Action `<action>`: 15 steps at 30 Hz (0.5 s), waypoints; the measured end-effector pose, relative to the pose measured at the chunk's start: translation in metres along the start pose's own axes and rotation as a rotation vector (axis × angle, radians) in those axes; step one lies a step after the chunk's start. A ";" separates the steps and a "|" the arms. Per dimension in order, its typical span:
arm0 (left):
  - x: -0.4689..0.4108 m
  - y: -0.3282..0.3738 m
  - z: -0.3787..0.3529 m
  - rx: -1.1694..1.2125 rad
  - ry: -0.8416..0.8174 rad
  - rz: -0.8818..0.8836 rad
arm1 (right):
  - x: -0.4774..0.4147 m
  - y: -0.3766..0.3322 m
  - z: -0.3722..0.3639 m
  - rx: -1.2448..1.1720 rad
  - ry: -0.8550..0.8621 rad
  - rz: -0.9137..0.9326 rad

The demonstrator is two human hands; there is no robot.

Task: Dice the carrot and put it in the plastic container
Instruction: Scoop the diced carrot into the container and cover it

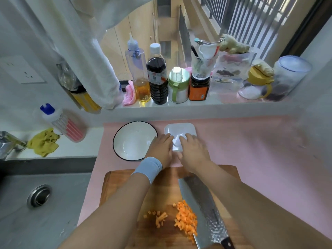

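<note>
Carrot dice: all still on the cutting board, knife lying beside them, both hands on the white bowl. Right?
One thing is off. In the head view the left hand and right hand are at the plastic container, not the white bowl beside it. The carrot dice are still on the cutting board, the knife lying beside them.

a pink counter [251, 150] carries a wooden cutting board [125, 178], a white bowl [133, 141] and a plastic container [180, 131].

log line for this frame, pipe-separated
phase: fetching container | both hands: left hand, right hand on plastic container | diced carrot on cutting board | knife set down | container empty
</note>
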State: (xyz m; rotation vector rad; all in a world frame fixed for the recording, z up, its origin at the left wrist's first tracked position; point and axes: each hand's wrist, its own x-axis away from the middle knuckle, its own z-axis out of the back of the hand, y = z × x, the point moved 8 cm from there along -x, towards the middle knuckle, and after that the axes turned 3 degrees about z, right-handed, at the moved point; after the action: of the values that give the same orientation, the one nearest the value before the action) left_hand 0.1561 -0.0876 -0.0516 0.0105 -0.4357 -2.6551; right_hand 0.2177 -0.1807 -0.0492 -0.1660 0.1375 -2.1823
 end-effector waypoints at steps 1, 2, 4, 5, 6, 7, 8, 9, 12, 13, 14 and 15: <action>-0.006 -0.003 -0.001 0.008 -0.007 0.004 | -0.010 -0.003 -0.008 0.018 -0.031 -0.001; -0.010 -0.007 -0.002 0.029 -0.021 0.017 | -0.017 -0.004 -0.017 0.041 -0.066 -0.005; -0.016 -0.015 -0.005 0.091 -0.048 0.047 | -0.027 -0.006 -0.028 0.084 -0.091 -0.021; -0.018 -0.018 -0.006 0.123 -0.048 0.053 | -0.030 -0.007 -0.030 0.099 -0.073 -0.026; -0.020 -0.020 -0.007 0.153 -0.047 0.053 | -0.033 -0.008 -0.031 0.117 -0.057 -0.023; -0.021 -0.023 -0.009 0.177 -0.043 0.050 | -0.034 -0.010 -0.032 0.138 -0.053 -0.014; -0.022 -0.025 -0.010 0.194 -0.042 0.049 | -0.035 -0.011 -0.033 0.153 -0.054 -0.004; -0.023 -0.028 -0.011 0.210 -0.039 0.054 | -0.036 -0.013 -0.034 0.152 -0.056 0.004; -0.023 -0.037 -0.014 0.310 -0.004 0.073 | -0.039 -0.016 -0.031 0.150 -0.048 0.033; -0.021 -0.039 -0.012 0.365 0.028 0.091 | -0.040 -0.016 -0.029 0.150 -0.034 0.046; -0.020 -0.040 -0.008 0.429 0.067 0.110 | -0.041 -0.015 -0.027 0.143 -0.015 0.063; -0.019 -0.040 -0.003 0.489 0.109 0.123 | -0.043 -0.014 -0.026 0.134 -0.005 0.078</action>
State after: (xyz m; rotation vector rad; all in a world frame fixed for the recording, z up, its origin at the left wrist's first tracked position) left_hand 0.1563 -0.0465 -0.0680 0.2678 -1.0006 -2.3515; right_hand 0.2262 -0.1366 -0.0752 -0.0890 -0.0056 -2.1054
